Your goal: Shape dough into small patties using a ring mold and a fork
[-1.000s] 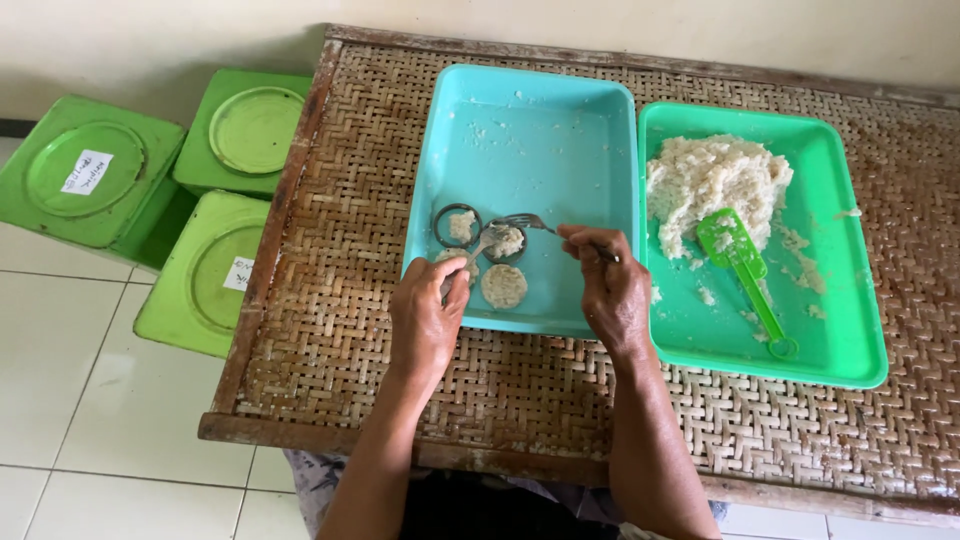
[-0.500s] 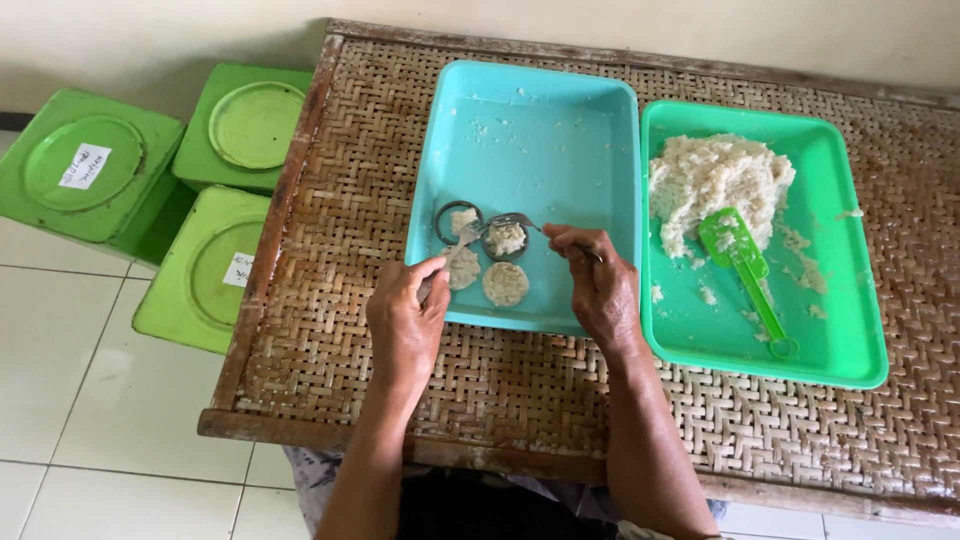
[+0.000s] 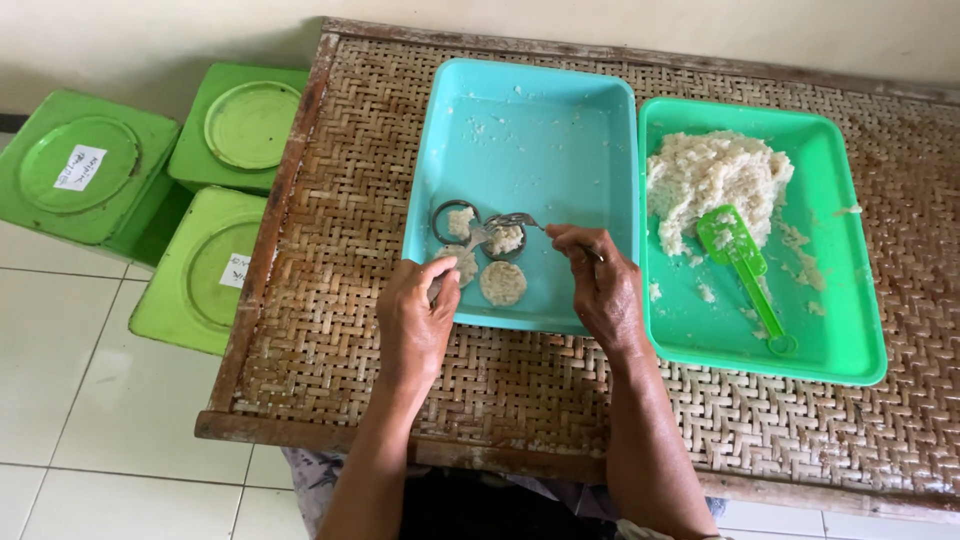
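Your right hand (image 3: 605, 290) pinches a fork (image 3: 505, 222) over ring moulds (image 3: 455, 220), your left hand (image 3: 418, 320) grips nothing beside two formed patties (image 3: 502, 283); most rice (image 3: 710, 180) remains unshaped.

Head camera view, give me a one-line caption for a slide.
Right hand holds a fork over round rice patties in a blue tray; left hand rests at its edge.

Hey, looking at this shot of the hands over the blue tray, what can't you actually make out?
Head view only:
- Fork handle: hidden inside the right hand.
- Left hand fingertips: curled under; whether they touch a rice patty is unclear.
- Bin labels: too small.
- Table far right: cut off by the frame edge.
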